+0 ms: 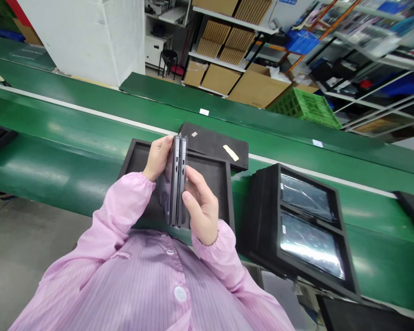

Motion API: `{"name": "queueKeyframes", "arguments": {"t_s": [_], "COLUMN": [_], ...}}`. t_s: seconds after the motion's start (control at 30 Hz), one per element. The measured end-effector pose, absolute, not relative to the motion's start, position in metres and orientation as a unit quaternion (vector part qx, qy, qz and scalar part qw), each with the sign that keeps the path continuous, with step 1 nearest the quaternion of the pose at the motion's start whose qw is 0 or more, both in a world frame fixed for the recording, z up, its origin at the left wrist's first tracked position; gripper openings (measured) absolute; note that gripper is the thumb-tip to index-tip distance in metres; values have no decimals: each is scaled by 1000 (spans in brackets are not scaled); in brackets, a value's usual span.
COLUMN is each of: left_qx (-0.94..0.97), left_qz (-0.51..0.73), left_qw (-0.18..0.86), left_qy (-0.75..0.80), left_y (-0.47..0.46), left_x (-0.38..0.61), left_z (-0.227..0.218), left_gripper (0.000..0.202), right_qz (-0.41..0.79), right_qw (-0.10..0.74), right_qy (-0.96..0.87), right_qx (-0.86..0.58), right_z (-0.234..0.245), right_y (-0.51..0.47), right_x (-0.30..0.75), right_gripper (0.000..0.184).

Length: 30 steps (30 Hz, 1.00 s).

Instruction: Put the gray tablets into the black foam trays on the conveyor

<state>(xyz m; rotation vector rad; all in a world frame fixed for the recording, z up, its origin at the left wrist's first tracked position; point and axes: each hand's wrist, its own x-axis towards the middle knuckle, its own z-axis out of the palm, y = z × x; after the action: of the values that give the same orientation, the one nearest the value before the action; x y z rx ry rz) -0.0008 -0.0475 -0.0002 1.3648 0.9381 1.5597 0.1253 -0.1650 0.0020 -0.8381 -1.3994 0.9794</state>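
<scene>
Two dark, slim tablets stand on edge side by side in front of me, their port edges facing up. My left hand [158, 158] is closed on the far end of the left tablet [174, 184], whose face seems covered by clear film. On the other side, my right hand [204, 207] grips the right tablet [181, 184] with bent fingers and thumb. The two tablets lie nearly flush against each other. Beneath them is a black tray [229, 193] with a raised rim, partly hidden by my hands and sleeves.
Stacked black trays [262, 216] stand at the right, the top one holding two film-covered tablets [310, 243]. Behind my hands lies a black foam block [214, 142] with a strip of tape. The green conveyor belt [72, 161] runs across. Shelves with cartons [221, 78] stand beyond.
</scene>
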Motion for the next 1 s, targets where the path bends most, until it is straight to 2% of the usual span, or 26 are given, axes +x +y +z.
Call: {"name": "queueKeyframes", "arguments": {"t_s": [0.57, 0.7, 0.87, 1.0], "left_qx": [511, 513, 508, 501], "left_qz": [631, 632, 628, 626], "left_qw": [444, 442, 453, 461], "left_qy": [379, 377, 378, 380], "left_y": [-40, -38, -35, -35], "left_x": [6, 7, 9, 9], "left_z": [0, 0, -2, -3], "left_gripper": [62, 60, 61, 59], "right_qz": [432, 443, 442, 441], "right_qw": [593, 592, 575, 580], "right_qy": [-574, -574, -593, -594], "right_qx": [-363, -351, -350, -340], "right_z": [6, 6, 5, 3], "right_y": [-159, -160, -163, -163], "right_x": [127, 129, 130, 130], "right_gripper": [37, 42, 59, 54]}}
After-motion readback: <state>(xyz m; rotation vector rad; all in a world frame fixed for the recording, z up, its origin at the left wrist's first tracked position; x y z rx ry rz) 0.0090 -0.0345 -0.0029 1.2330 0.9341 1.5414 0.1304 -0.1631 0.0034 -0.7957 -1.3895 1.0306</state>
